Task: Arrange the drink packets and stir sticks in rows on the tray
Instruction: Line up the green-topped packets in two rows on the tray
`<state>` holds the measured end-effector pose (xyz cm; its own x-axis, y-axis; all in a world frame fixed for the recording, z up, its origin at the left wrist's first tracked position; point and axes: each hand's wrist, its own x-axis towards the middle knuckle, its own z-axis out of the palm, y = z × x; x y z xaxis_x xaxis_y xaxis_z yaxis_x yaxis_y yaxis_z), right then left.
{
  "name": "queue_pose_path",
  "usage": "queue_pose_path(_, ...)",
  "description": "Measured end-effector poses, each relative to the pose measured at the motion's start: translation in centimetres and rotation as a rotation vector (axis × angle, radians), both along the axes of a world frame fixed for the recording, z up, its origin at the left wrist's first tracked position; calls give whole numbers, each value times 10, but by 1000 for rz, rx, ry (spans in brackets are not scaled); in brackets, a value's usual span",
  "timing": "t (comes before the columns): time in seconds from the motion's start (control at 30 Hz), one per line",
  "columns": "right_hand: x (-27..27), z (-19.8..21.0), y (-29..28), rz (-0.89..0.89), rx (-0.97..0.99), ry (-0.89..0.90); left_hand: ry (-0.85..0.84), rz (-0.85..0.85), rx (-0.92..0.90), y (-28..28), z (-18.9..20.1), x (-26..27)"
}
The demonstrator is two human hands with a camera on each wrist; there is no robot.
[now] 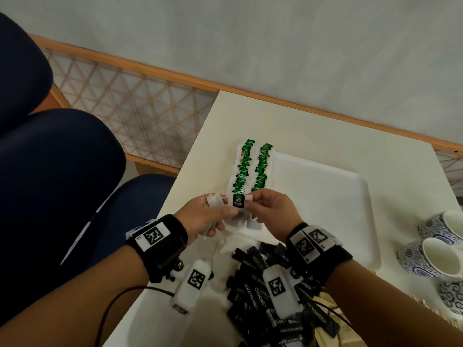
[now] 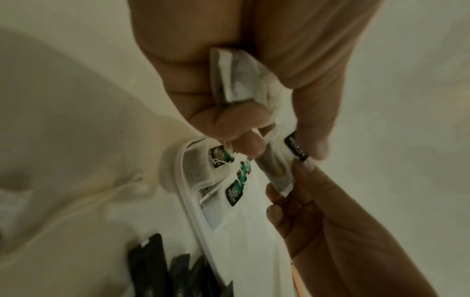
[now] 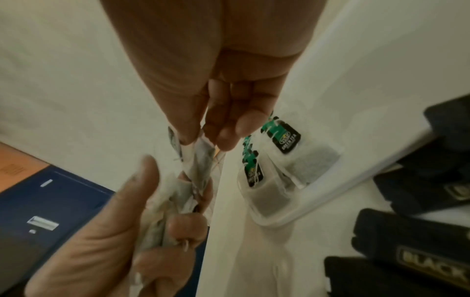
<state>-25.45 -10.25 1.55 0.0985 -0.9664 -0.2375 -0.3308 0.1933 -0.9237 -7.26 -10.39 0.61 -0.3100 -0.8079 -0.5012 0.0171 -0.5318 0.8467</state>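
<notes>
On the left end of the white tray (image 1: 325,196) lie two rows of tea bags with green tags (image 1: 253,166). My left hand (image 1: 223,216) grips a bunch of loose tea bags (image 2: 241,80) just above the tray's near left corner. My right hand (image 1: 248,204) pinches one tea bag (image 1: 238,202) by its edge, right beside the left hand's thumb; its black and green tag faces up. In the right wrist view that tea bag (image 3: 201,160) hangs between both hands. Black drink packets (image 1: 253,291) lie heaped in front of the tray, under my right wrist. Wooden stir sticks (image 1: 333,303) show beside the heap.
Blue-and-white patterned cups (image 1: 438,236) lie at the table's right edge. A dark blue chair (image 1: 62,171) stands left of the white table (image 1: 250,116). A wooden lattice rail (image 1: 140,103) runs behind, and the tray's middle and right part is bare.
</notes>
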Motion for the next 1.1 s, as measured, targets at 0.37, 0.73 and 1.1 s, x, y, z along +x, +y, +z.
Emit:
queue_pose_path(0.37,-7,-1,2,144,31,241,-328,-115,-126,2,-5,-3)
queue_pose_path(0.73,-28,-22,-10,260,95,663,-418,81,-66,-10,-12,29)
queue_pose_path(1.1,-32,-22,-11,172,-90,634,-993,-766,-304,42,-38,39)
